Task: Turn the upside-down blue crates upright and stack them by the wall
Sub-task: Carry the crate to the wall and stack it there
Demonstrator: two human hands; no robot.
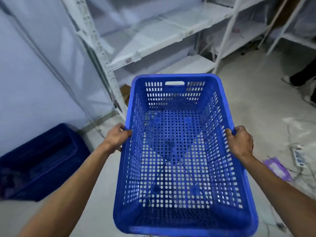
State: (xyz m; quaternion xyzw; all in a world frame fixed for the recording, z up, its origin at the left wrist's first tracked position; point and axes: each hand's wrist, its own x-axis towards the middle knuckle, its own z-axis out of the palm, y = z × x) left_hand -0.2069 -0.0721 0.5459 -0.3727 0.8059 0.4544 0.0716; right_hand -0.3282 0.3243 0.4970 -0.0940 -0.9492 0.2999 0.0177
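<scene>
A blue perforated crate (179, 151) is held upright in the air in front of me, open side up and with nothing in it. My left hand (118, 135) grips its left rim, fingers curled over the edge. My right hand (240, 141) grips the right rim the same way. At the lower left, a stack of darker blue crates (39, 161) stands upright on the floor against the pale wall (34, 74), blurred by motion.
White metal shelving (153, 40) runs along the back, with an upright post (106, 65) just left of the crate. A cardboard piece (125, 94) lies under it. A purple packet (277, 168) and a power strip (298, 156) lie on the floor at right. A person's dark legs (302, 74) are far right.
</scene>
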